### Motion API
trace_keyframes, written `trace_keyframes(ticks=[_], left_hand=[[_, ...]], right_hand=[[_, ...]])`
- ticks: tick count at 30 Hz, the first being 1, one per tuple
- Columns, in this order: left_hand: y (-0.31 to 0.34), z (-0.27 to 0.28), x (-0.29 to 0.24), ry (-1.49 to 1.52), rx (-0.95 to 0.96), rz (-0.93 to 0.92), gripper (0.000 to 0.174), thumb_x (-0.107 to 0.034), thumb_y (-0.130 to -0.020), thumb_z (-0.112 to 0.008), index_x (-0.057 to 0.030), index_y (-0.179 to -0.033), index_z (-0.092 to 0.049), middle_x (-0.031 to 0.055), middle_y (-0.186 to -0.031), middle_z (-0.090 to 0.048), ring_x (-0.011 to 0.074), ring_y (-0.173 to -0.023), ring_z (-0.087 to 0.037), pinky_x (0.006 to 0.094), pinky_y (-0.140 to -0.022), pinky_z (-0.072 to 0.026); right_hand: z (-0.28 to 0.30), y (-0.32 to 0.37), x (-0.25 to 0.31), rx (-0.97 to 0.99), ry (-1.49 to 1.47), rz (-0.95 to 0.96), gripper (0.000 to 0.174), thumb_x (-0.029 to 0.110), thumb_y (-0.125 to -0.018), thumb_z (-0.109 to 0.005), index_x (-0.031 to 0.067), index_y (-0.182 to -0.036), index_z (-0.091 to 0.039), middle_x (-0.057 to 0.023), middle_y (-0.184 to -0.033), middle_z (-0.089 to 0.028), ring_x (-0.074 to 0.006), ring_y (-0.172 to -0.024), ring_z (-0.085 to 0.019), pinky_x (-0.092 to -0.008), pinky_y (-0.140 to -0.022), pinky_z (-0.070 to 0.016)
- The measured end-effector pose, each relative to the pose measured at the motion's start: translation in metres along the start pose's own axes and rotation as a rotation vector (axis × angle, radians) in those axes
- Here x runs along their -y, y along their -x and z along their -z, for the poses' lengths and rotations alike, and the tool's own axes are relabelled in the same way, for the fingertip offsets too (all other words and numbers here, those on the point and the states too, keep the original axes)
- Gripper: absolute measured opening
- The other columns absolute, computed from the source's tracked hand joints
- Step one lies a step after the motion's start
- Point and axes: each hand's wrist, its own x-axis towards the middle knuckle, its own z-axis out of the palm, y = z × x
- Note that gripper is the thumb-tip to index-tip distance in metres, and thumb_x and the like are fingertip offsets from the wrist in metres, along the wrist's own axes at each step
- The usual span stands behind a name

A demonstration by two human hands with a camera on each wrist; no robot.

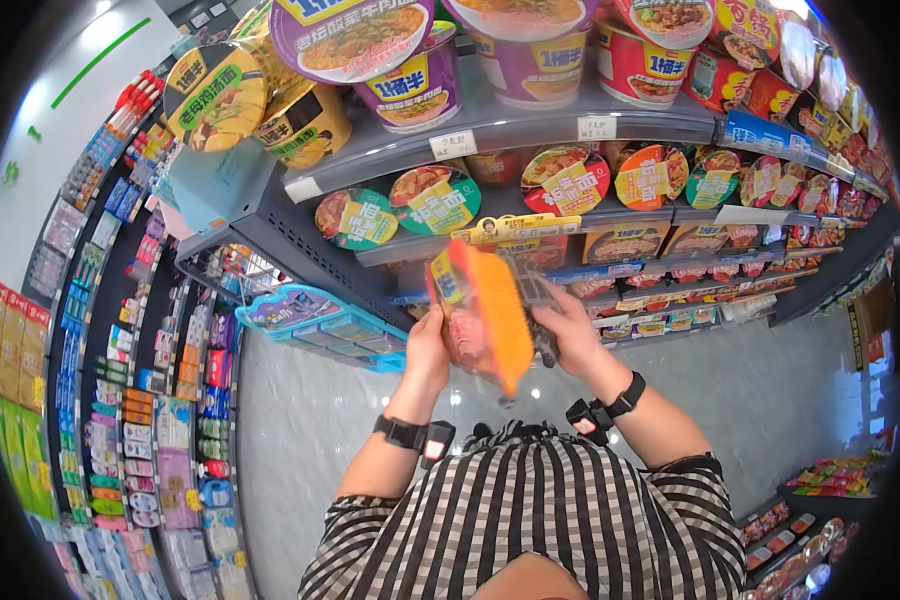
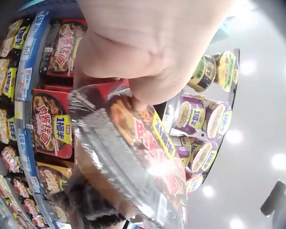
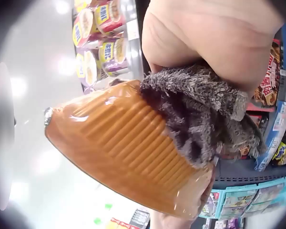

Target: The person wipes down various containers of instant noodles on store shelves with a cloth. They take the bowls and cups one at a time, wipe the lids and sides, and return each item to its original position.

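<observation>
A shrink-wrapped box of instant noodles [image 1: 507, 320] is held tilted in front of the chest. It has a ribbed orange tub [image 3: 119, 148] and a red printed lid [image 2: 148, 138]. My left hand [image 1: 428, 352] grips its lid side, with fingertips curled over the edge in the left wrist view. In my right hand [image 1: 572, 335] is a dark grey fluffy cloth [image 3: 195, 114], bunched against the ribbed side of the tub. Folds of the cloth hide most of the right fingers.
Just ahead stands a curved shelf unit, with cup noodles [image 1: 407, 92] on top and noodle bowls [image 1: 435, 199] below. A blue display rack [image 1: 330, 325] hangs at its left end. Shelves of packaged goods [image 1: 135, 400] line the left, and grey tiled floor [image 1: 300, 440] lies below.
</observation>
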Motion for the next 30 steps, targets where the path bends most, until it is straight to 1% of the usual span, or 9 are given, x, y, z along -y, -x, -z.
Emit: trace_keyframes(ticks=[2,5,10,13,17,18,23,25,30], left_hand=[[0.003,0.009,0.009,0.208,0.147,0.084,0.034,-0.032,-0.101,-0.042,-0.0029,-0.111,-0.057,0.0067,-0.097,-0.064,0.0176,-0.088,-0.063,0.0327,-0.076,-0.0521],[0.021,-0.020,-0.004,0.618,0.284,0.218,0.042,-0.040,-0.099,-0.041,-0.0042,-0.113,-0.056,0.0110,-0.101,-0.064,0.0239,-0.095,-0.063,0.0372,-0.076,-0.0542],[0.039,-0.006,-0.012,0.630,0.325,0.226,0.042,-0.040,-0.098,-0.041,-0.0041,-0.114,-0.056,0.0114,-0.102,-0.064,0.0244,-0.095,-0.063,0.0375,-0.077,-0.0543],[0.040,-0.002,-0.021,0.611,0.337,0.247,0.042,-0.040,-0.098,-0.041,-0.0040,-0.114,-0.056,0.0116,-0.103,-0.064,0.0247,-0.096,-0.062,0.0376,-0.078,-0.0543],[0.035,-0.017,-0.018,0.617,0.343,0.259,0.042,-0.040,-0.098,-0.042,-0.0039,-0.115,-0.055,0.0119,-0.104,-0.063,0.0251,-0.096,-0.062,0.0379,-0.078,-0.0543],[0.033,-0.020,-0.020,0.616,0.347,0.255,0.042,-0.040,-0.098,-0.042,-0.0039,-0.115,-0.055,0.0120,-0.104,-0.063,0.0252,-0.096,-0.062,0.0379,-0.079,-0.0543],[0.048,-0.005,-0.043,0.651,0.386,0.201,0.042,-0.039,-0.098,-0.042,-0.0038,-0.116,-0.055,0.0123,-0.106,-0.063,0.0257,-0.097,-0.062,0.0382,-0.080,-0.0543],[0.052,-0.002,-0.049,0.671,0.400,0.170,0.042,-0.039,-0.098,-0.042,-0.0038,-0.117,-0.055,0.0125,-0.107,-0.063,0.0259,-0.097,-0.062,0.0383,-0.080,-0.0544],[0.034,-0.017,-0.055,0.548,0.401,0.154,0.043,-0.039,-0.097,-0.044,-0.0036,-0.120,-0.054,0.0134,-0.111,-0.061,0.0266,-0.100,-0.062,0.0388,-0.084,-0.0538]], right_hand=[[-0.013,0.010,0.023,0.065,0.639,0.372,0.055,0.012,-0.081,-0.061,0.0005,-0.133,-0.049,-0.0163,-0.130,-0.054,-0.0255,-0.124,-0.049,-0.0404,-0.110,-0.0285],[-0.039,0.014,0.040,0.203,0.724,0.667,0.057,0.010,-0.077,-0.063,0.0057,-0.132,-0.050,-0.0212,-0.133,-0.048,-0.0335,-0.122,-0.048,-0.0418,-0.105,-0.0345],[-0.034,0.000,0.002,0.126,0.854,0.373,0.057,0.016,-0.078,-0.066,0.0120,-0.133,-0.051,-0.0263,-0.126,-0.049,-0.0422,-0.119,-0.047,-0.0422,-0.101,-0.0387],[-0.026,0.001,0.012,0.205,0.857,0.104,0.058,0.014,-0.078,-0.066,0.0067,-0.133,-0.049,-0.0226,-0.130,-0.050,-0.0374,-0.122,-0.047,-0.0396,-0.101,-0.0378],[-0.058,0.011,0.057,0.369,0.647,0.564,0.060,0.011,-0.075,-0.068,0.0078,-0.133,-0.051,-0.0248,-0.128,-0.050,-0.0393,-0.121,-0.048,-0.0410,-0.102,-0.0368],[-0.066,0.011,0.054,0.361,0.631,0.705,0.061,0.008,-0.073,-0.066,0.0133,-0.132,-0.052,-0.0199,-0.123,-0.049,-0.0384,-0.109,-0.053,-0.0403,-0.093,-0.0440],[-0.036,0.008,-0.010,0.221,0.615,0.501,0.057,0.011,-0.075,-0.066,0.0114,-0.131,-0.053,-0.0204,-0.122,-0.050,-0.0379,-0.109,-0.053,-0.0407,-0.092,-0.0444],[-0.023,0.003,-0.004,0.314,0.791,0.153,0.053,0.011,-0.076,-0.065,0.0105,-0.128,-0.056,-0.0194,-0.119,-0.053,-0.0389,-0.109,-0.053,-0.0404,-0.093,-0.0442],[-0.037,0.000,0.080,0.352,0.770,0.638,0.050,0.009,-0.072,-0.063,0.0104,-0.121,-0.061,-0.0176,-0.113,-0.057,-0.0376,-0.101,-0.055,-0.0390,-0.089,-0.0454]])
